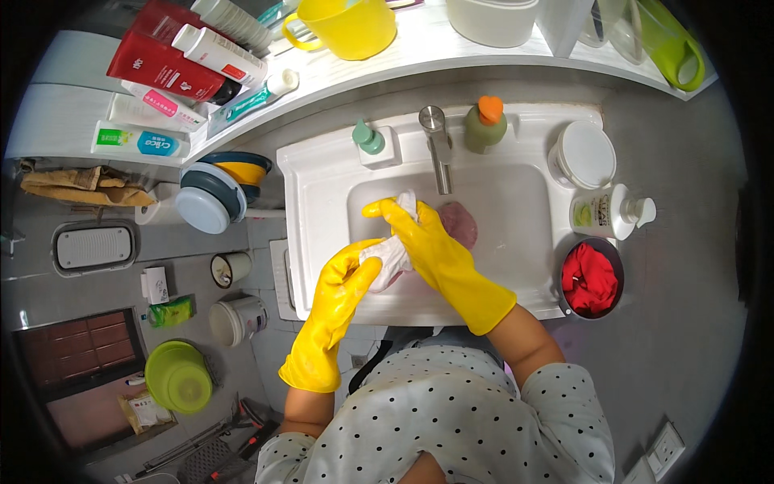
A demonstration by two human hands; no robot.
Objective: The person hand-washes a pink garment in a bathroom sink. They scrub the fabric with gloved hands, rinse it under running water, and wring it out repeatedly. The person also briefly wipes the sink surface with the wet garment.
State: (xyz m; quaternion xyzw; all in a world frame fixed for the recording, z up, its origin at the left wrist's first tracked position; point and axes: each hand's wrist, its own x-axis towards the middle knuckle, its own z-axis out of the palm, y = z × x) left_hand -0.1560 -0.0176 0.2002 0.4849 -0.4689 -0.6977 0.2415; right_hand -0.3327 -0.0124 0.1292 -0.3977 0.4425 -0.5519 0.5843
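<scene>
Both my hands wear long yellow rubber gloves and hold a white wet-looking cloth (389, 260) over the basin of a white sink (516, 266). My left hand (345, 278) is closed on the cloth's lower left end, thumb lying over it. My right hand (415, 238) grips the upper part, its fingers folded over the fabric. Part of the cloth is hidden by the gloves. A pinkish wet cloth (458, 225) lies on the basin floor just right of my right hand. Behind it stands a metal faucet (439, 157); whether water runs cannot be told.
On the sink's back rim stand a green-topped pump bottle (377, 147) and an olive bottle with an orange cap (485, 127). Along its right side are a white lidded tub (584, 155), a white pump bottle (605, 212) and a dark bowl of red cloth (591, 278). A crowded shelf (339, 81) overhangs the back.
</scene>
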